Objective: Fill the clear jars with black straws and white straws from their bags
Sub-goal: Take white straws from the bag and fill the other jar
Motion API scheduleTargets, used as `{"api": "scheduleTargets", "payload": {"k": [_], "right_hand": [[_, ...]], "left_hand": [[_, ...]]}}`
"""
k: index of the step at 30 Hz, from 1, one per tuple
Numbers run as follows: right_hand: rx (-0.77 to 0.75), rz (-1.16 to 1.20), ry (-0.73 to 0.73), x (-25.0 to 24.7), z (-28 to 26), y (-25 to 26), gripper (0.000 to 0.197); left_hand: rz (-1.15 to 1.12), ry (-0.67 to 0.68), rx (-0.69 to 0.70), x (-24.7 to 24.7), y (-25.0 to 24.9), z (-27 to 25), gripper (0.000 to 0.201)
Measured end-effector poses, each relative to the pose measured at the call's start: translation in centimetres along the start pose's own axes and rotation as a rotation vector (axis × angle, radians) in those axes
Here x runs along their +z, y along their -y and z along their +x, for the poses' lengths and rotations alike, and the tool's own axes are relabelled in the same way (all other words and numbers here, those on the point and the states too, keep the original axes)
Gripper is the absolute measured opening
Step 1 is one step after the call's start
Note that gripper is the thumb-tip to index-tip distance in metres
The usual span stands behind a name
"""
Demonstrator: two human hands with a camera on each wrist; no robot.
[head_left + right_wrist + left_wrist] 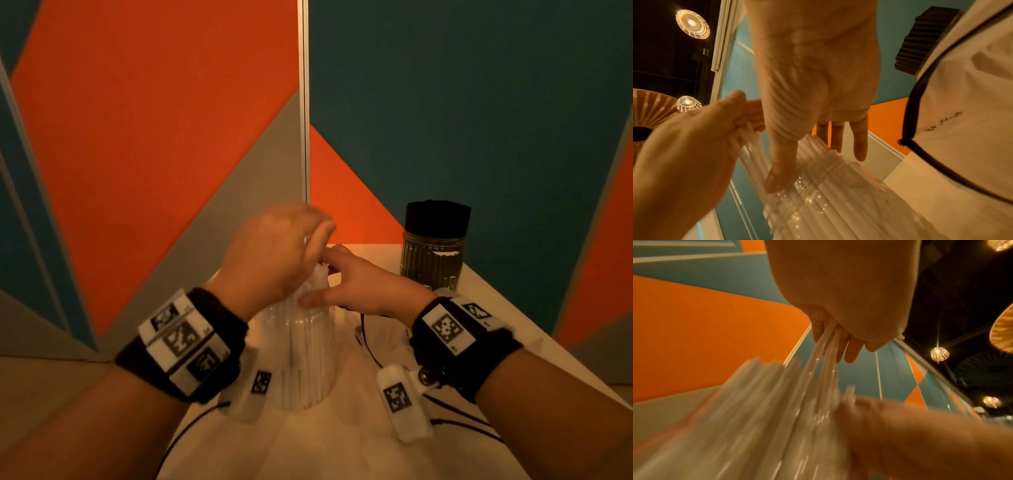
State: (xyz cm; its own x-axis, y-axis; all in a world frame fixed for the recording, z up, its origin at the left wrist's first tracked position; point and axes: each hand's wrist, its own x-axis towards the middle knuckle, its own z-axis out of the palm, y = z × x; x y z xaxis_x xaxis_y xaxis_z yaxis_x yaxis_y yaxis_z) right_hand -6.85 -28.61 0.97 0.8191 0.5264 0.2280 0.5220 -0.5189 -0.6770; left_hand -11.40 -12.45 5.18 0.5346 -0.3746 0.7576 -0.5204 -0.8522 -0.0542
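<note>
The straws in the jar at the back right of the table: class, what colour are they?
Black straws, clearest in the head view.

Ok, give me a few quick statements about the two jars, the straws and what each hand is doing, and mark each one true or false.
1. The jar of black straws stands at the back right of the table. True.
2. The left hand is empty. False: it grips a bunch of white straws above the near clear jar.
3. The near clear jar holds white straws. True.
4. The right hand grips the jar of black straws. False: it is at the near clear jar's mouth, fingers straight, thumb on the rim.
5. The near clear jar lies on its side. False: it stands upright.
</note>
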Motion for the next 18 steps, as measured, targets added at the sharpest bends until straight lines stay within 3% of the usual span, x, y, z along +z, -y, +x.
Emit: {"api": "scheduleTargets", "payload": {"k": [3, 5, 8, 12, 14, 18], "right_hand": [[-0.017, 0.038, -0.003, 0.1, 0.2, -0.2, 0.057], [-0.031, 0.042, 0.005, 0.1, 0.2, -0.4, 0.059], [-0.038, 0.041, -0.006, 0.0, 0.2, -0.5, 0.067], [-0.037, 0.067, -0.019, -0.1, -0.1, -0.4, 0.065], [-0.026, 0.095, 0.026, -0.6, -0.3, -0.4, 0.065], [-0.042, 0.018, 0.011, -0.7, -0.3, -0.3, 0.063]], "left_hand": [[0.031, 0.01, 0.036, 3.2, 0.1, -4.5, 0.042], [0.119, -0.035, 0.065, 4.6, 0.4, -6.7, 0.045], [0.162, -0.066, 0.13, 5.1, 0.7, -7.1, 0.045], [0.052, -0.039, 0.201, 4.1, 2.3, -6.3, 0.048], [-0.022, -0.039, 0.071, 3.9, 3.3, -6.3, 0.06], [-0.422, 0.013, -0.24, 4.9, 4.2, -7.3, 0.071]]}}
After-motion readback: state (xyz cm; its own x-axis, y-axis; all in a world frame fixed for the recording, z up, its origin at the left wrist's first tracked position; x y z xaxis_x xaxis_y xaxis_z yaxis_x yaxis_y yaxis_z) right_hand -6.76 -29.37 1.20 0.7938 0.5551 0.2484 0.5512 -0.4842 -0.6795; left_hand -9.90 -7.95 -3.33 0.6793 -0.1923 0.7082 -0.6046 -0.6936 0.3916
